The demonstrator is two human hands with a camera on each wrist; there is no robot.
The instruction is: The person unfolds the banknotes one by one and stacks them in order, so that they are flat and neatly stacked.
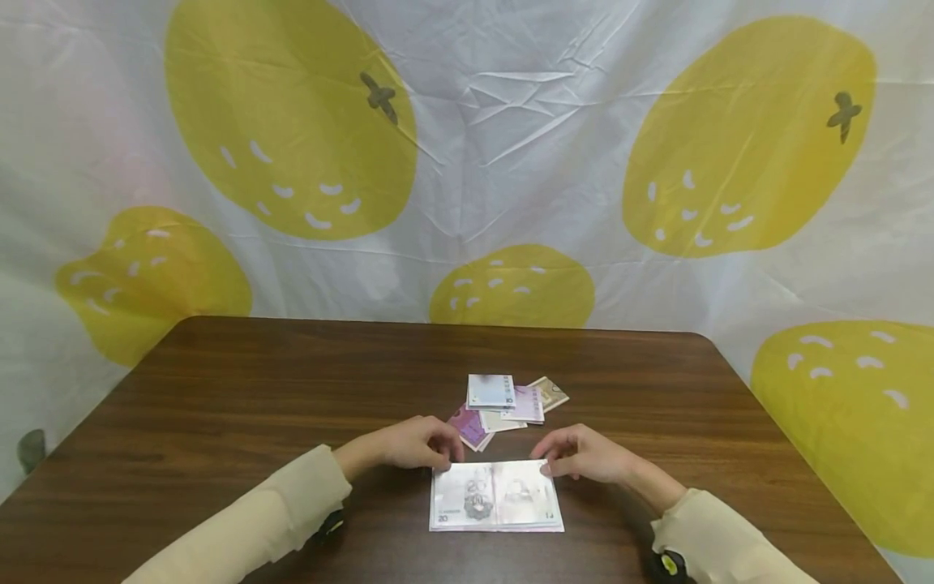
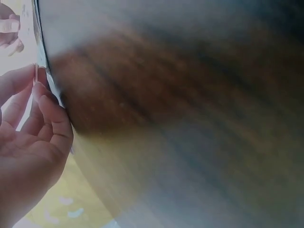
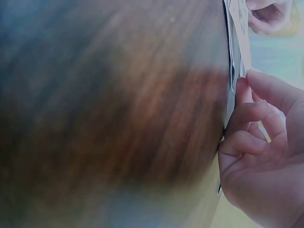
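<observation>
In the head view a small stack of pale banknotes (image 1: 467,507), the top one printed with 20, lies near the front of the table. My left hand (image 1: 416,442) pinches its far left corner between thumb and fingers. At the far right corner my right hand (image 1: 594,456) has the same kind of pinch. The left wrist view shows the left hand (image 2: 35,123) with the paper edge between thumb and index finger. Seen from the right wrist, the right hand (image 3: 266,137) grips the edge of the thin papers, its other fingers curled beneath.
Just beyond the hands, a loose pile holds a pale blue banknote (image 1: 490,391), purple banknotes (image 1: 469,425) and a brownish banknote (image 1: 549,395), overlapping. All lie on a dark wood table (image 1: 292,373). Behind its far edge hangs a white cloth (image 1: 511,162) with yellow fruit prints.
</observation>
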